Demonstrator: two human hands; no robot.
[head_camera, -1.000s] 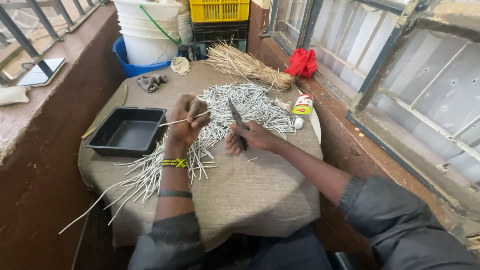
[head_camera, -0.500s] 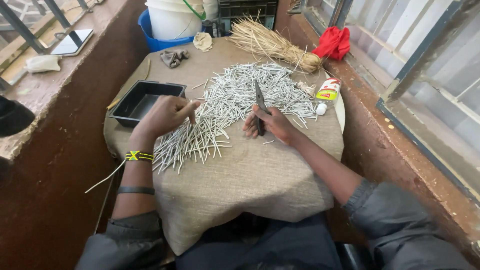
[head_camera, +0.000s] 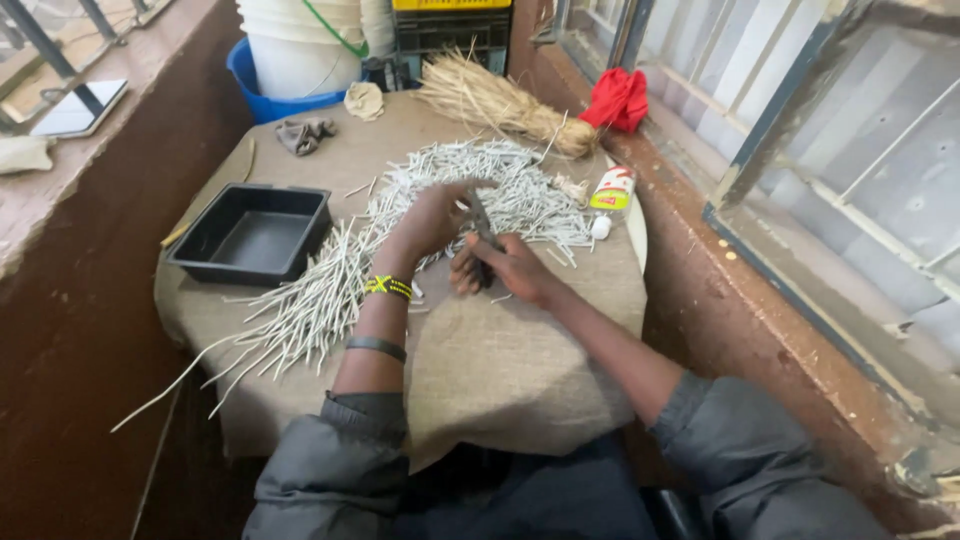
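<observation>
A burlap-covered table (head_camera: 500, 360) carries a wide spread of thin pale sticks (head_camera: 330, 290). My left hand (head_camera: 432, 216), with a beaded band and a dark band on its wrist, reaches into the sticks near the middle of the pile, fingers curled around them. My right hand (head_camera: 500, 268) is closed on dark scissors (head_camera: 478, 222), whose blades point up toward my left hand. The two hands are almost touching. An empty black tray (head_camera: 255, 232) sits to the left of the pile.
A bundle of dry straw (head_camera: 500, 100) lies at the far edge, a red cloth (head_camera: 618, 98) beside it on the sill. A small glue bottle (head_camera: 612, 190) stands at the right edge. Buckets (head_camera: 300, 50), a crate (head_camera: 450, 25) and a grey rag (head_camera: 305, 132) sit behind.
My left hand has moved from the pile's left side to its middle, close to the scissors. The head camera has shifted, so the table appears nearer.
</observation>
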